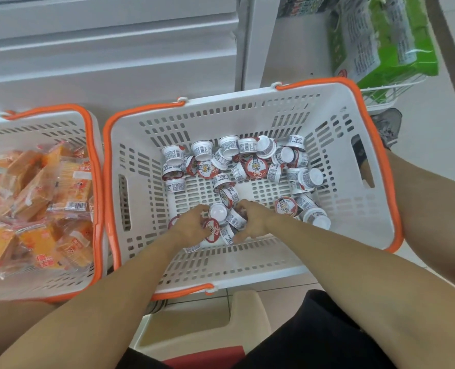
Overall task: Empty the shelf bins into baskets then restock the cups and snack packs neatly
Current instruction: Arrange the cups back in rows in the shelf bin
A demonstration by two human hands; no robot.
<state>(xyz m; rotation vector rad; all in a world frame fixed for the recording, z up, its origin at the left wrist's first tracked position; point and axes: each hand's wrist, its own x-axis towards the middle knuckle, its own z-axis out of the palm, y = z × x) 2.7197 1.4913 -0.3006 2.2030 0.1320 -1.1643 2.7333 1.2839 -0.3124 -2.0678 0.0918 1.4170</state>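
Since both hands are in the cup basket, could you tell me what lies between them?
In the head view, several small cups lie between the left hand and the right hand, some upside down, on the basket floor.

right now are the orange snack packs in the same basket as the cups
No, the orange snack packs fill the left basket, while the cups lie in the bigger basket beside it.

Both bare forearms reach forward and down, coming close together at the wrists. The left hand (191, 222) has its fingers curled around small cups (212, 230) – the right hand (253, 219) is also curled, gripping cups just beside it, knuckles upward.
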